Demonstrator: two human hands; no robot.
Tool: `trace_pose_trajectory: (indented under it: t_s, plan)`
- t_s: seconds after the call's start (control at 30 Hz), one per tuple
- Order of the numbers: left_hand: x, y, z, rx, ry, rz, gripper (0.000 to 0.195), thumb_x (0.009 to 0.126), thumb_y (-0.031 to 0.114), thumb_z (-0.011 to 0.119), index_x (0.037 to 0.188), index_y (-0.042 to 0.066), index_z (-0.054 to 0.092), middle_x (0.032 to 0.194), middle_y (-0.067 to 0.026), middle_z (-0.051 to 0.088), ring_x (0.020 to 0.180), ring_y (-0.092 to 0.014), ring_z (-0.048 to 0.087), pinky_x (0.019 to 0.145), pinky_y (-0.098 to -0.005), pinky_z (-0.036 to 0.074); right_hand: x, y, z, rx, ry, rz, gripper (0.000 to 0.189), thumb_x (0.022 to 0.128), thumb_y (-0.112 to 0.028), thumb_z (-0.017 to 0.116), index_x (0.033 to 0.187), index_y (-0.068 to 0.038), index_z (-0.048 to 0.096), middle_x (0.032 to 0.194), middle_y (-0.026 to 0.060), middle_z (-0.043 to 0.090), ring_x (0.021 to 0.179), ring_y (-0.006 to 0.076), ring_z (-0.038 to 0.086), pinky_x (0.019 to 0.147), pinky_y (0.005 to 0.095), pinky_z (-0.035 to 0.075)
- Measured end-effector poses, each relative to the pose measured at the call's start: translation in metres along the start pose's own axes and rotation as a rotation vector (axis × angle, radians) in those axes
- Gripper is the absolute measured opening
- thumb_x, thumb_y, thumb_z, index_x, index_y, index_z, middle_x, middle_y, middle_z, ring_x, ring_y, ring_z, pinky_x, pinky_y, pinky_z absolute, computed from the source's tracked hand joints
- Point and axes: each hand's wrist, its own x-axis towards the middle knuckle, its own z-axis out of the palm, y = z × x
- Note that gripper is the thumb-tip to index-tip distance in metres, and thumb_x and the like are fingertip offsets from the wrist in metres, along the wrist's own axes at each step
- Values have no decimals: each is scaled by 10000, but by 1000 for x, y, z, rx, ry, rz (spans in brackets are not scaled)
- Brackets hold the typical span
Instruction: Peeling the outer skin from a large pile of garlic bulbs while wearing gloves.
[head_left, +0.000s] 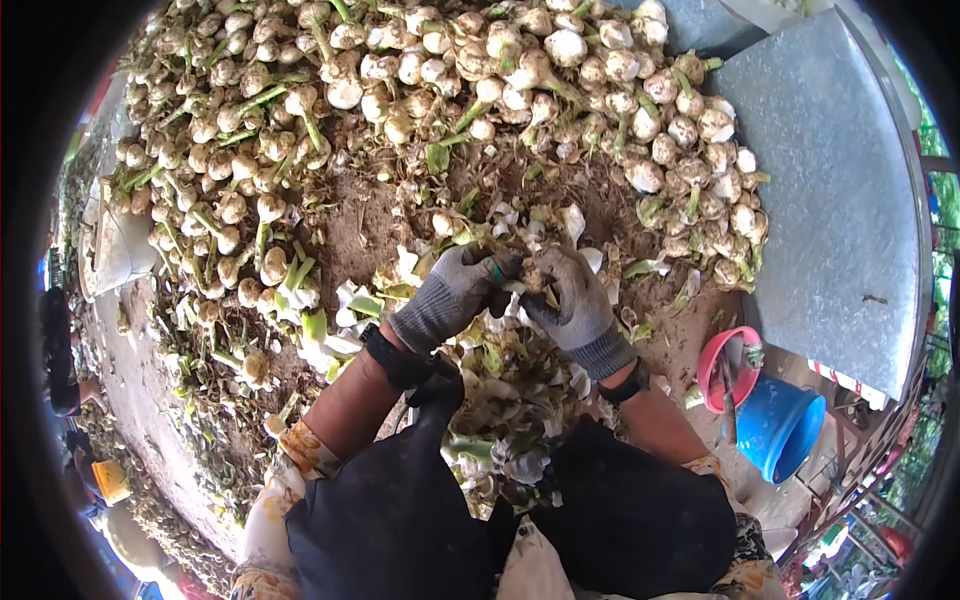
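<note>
My left hand (459, 291) and my right hand (576, 304) wear grey knitted work gloves with dark, dirty fingertips. They meet in front of me over a heap of peelings. Between the fingertips is a small brownish piece of bulb (532, 277), mostly hidden by the gloves; both hands appear to grip it. A teal patch shows at the left fingers, too small to identify. Loose pale skins and leaf sheaths (499, 405) lie beneath my hands and between my knees. Past my fingers, dirty white bulbs (457, 60) with cut green stems form a wide pile on the soil.
A grey sheet-metal panel (825, 187) borders the pile at right. Near my right forearm are a pink basin (711, 375), with a stick-like tool across it, and a tilted blue bucket (757, 427). A whitish container (124, 247) stands left. Part of another person (64, 352) shows at the left rim.
</note>
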Motion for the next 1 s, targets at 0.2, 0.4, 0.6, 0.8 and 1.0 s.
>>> trace_pose_trajectory:
  t_s: [0.2,0.4,0.6,0.8,1.0]
  plan:
    - [-3,4,15,-31,21,2,249,889,235,593,901,-14,611,717,-32,611,618,-91,557,563,-245,444,-6,-14,-4,1145,47,422,485,814,-74,684,1235,-21,447,1061,78,565,996,158,570,844,334,497]
    - [7,-4,21,66,43,119,217,865,129,562,1010,-24,613,772,-23,622,644,-98,573,582,-234,469,-8,-12,-4,1702,-24,642,398,928,-418,471,1055,-49,553,823,44,594,663,131,554,573,243,467]
    - [7,-21,15,-101,110,121,205,868,141,557,988,-18,607,791,-17,616,663,-73,554,587,-222,452,13,-4,-17,1082,-338,659,428,919,-432,472,1145,-72,521,737,48,599,585,176,586,501,290,475]
    - [7,-35,11,719,338,424,224,828,96,552,1015,-27,565,850,-203,553,808,-360,574,690,-408,472,21,-30,-21,-186,-308,343,498,809,-365,647,1200,-110,475,867,110,649,855,306,650,675,432,523]
    - [6,-26,8,795,319,487,151,804,86,594,917,-10,564,974,-195,551,841,-390,568,726,-405,477,15,-22,-8,774,-28,358,120,814,-114,610,858,-11,568,774,46,580,734,121,594,646,299,502]
